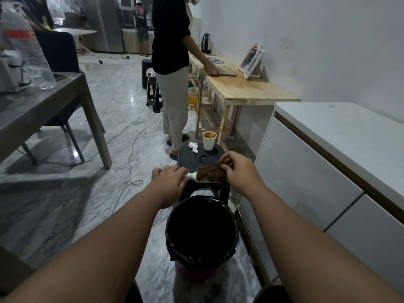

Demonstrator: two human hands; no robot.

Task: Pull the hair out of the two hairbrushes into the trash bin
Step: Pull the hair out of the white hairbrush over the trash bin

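head view, black-lined trash bin (202, 232) dark inside, paper cup (209, 141) holding stick

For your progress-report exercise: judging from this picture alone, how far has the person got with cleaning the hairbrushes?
Done: nothing visibly; no hair shows in the dark trash bin. In hand: the left hand grips the hairbrush by its handle while the right hand pinches the brown hair matted over its bristles, beyond the bin. Left: stripping this brush, dropping the hair in, then a second brush, not in view.

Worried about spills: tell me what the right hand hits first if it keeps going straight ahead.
Probably the white paper cup on the black plastic stool, beyond the right hand; depth is unclear.
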